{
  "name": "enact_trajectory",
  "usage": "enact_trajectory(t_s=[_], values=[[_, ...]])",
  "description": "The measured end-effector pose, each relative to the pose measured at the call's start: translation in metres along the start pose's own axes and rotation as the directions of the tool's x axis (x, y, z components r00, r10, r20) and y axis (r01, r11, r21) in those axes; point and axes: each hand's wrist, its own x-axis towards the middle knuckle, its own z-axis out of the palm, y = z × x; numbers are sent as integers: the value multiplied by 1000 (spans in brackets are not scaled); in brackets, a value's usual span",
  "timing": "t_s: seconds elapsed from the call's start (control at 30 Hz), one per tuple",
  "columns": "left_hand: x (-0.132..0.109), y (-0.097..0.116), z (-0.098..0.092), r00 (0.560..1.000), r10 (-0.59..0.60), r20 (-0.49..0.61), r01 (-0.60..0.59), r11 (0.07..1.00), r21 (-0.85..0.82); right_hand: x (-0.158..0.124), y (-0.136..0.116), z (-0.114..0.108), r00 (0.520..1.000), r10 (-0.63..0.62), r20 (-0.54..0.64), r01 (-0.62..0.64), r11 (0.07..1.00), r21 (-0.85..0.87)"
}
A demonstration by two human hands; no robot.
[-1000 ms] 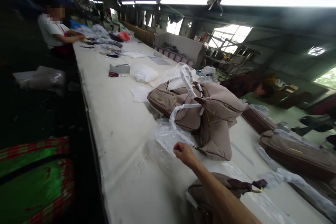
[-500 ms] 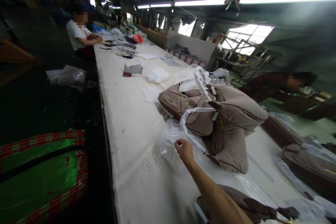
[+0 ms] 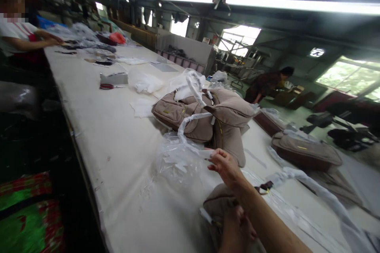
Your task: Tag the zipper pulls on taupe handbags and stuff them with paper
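The scene is filled by a long, white-covered worktop (image 3: 118, 142), at whose far left edge a person in a white top (image 3: 18, 35) is seated or stood. Between its middle and its right edge, a heap of taupe fabric bags (image 3: 228, 108) is piled, with straps wrapped in white. Closer to the right edge, a taupe bag with a gold-coloured bar (image 3: 305, 151) is laid. Toward the near end, a smaller-looking taupe bag (image 3: 218, 197) is partly covered by the left hand (image 3: 241, 221), whose grip cannot be told because it is crossed by the right forearm. A crumpled clear plastic bag (image 3: 178, 162) is spread just left of the right hand (image 3: 211, 161), by whose grip, fingertips pressed together, a thin dark-tipped sliver (image 3: 206, 159), too small to identify, is pinched. Red-handled scissors (image 3: 107, 86) are left toward the left edge, farther up.
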Motion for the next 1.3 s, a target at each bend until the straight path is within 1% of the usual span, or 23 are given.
enact_trajectory(t_s=[0.1,0.13,0.2,0.23,0.3,0.37,0.4,0.5,0.57,0.63,0.77,0.87,0.97,1.13,1.3], values=[[-1,-6,4,997,6,-73,1,996,93,-57,-24,-40,997,-26,-67,42,967,250],[-4,-6,4,997,1,-82,8,994,106,-78,-28,-53,994,-22,-104,51,957,284],[-10,-4,4,995,-20,-94,30,994,105,-117,-27,-77,983,16,-182,34,963,268],[-14,-2,4,994,-38,-102,47,995,89,-135,-22,-87,976,54,-212,-1,970,245],[-21,0,3,988,-98,-116,102,994,31,-163,-4,-102,956,159,-248,-112,975,192],[-27,1,3,981,-147,-126,143,989,-40,-181,20,-110,938,246,-243,-220,967,129],[-29,1,3,978,-167,-128,158,985,-74,-187,32,-111,937,263,-231,-248,964,91],[-32,-2,4,975,-183,-128,164,976,-145,-194,59,-107,946,248,-207,-253,967,0],[-33,-4,5,974,-180,-134,157,973,-168,-194,70,-102,945,239,-221,-248,969,-13],[-33,-6,6,977,-164,-133,140,974,-177,-194,74,-98,944,240,-228,-247,969,-5],[-34,-6,5,982,-136,-129,115,981,-157,-190,76,-96,954,164,-250,-188,979,-74],[-36,-5,5,980,-135,-146,115,984,-136,-187,75,-97,947,131,-294,-179,973,-144],[-37,-6,4,980,-132,-148,113,985,-134,-184,76,-99,944,140,-298,-195,967,-162],[-37,-6,3,986,-111,-127,90,984,-155,-180,78,-100,960,148,-236,-194,964,-184],[-36,-7,3,989,-90,-119,73,987,-141,-179,75,-98,960,179,-214,-209,970,-124]])
